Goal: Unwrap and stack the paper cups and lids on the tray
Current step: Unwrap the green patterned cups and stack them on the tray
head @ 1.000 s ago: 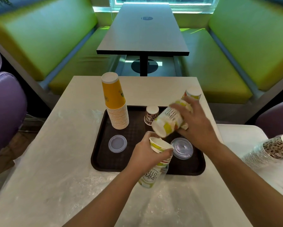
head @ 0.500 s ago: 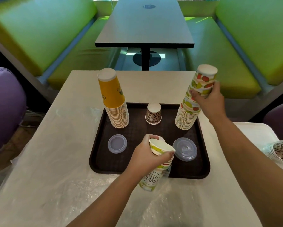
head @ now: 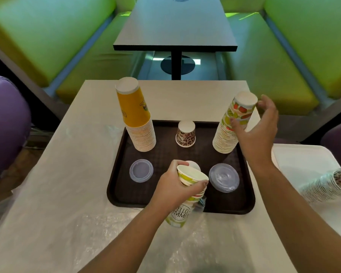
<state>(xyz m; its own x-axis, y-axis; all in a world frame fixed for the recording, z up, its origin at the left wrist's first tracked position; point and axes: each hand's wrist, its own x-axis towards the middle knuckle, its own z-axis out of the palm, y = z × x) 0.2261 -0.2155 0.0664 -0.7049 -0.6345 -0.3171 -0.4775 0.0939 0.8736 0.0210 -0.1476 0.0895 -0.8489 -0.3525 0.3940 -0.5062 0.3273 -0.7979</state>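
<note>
While the left hand (head: 171,186) curls round a short fruit-print stack (head: 187,196), mouth up, over the tray's (head: 120,178) near edge, the right hand (head: 258,131) is spread loose beside the tall fruit stack (head: 227,131), thumb at its side and fingers just past its top; whether they touch is unclear. Beyond the left fingers stands a leopard cup (head: 186,134); lids (head: 141,170) lie on either side, yellow stack (head: 137,117) far left.
</note>
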